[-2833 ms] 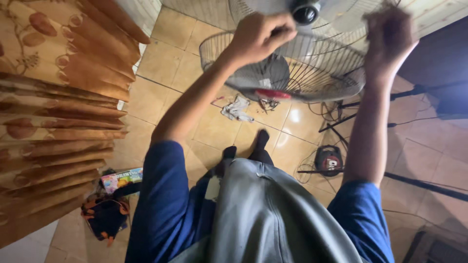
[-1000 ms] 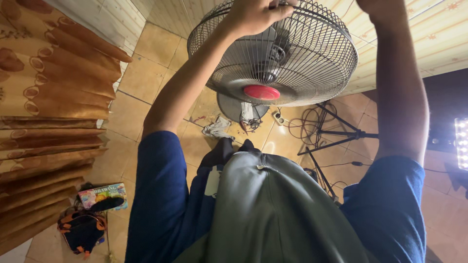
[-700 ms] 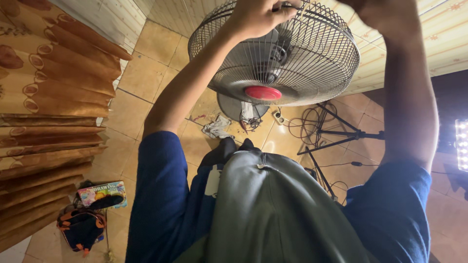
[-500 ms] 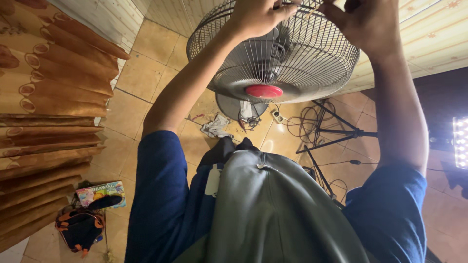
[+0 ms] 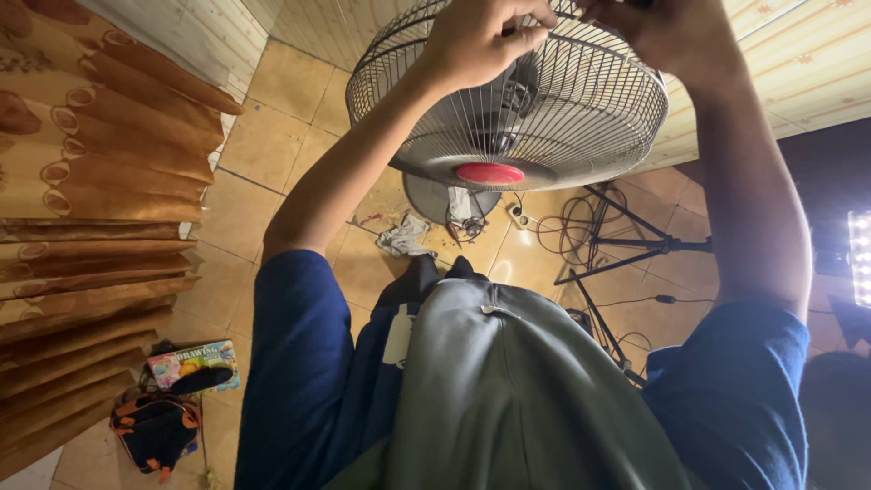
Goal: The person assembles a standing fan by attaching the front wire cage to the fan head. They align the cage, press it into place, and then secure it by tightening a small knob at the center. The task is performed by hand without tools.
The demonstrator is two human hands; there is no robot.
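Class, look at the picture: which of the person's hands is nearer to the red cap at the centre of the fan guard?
Left. The left hand grips the guard's rim above the red cap; the right hand is farther to the right.

Open air lies left of the fan cage [image 5: 581,109] above the floor [image 5: 272,136]; curtain [image 5: 100,181] bounds it, tripod legs [image 5: 635,245] and cables [image 5: 562,222] crowd the right.

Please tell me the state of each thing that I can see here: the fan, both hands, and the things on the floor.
Fan guard: closed over the blades, tilted.
Left hand: grip on the guard's top rim.
Right hand: at the rim; grip unclear.
Red cap: in place at the guard's centre.
Rag: crumpled on the floor.
Backpack: lying by the curtain.
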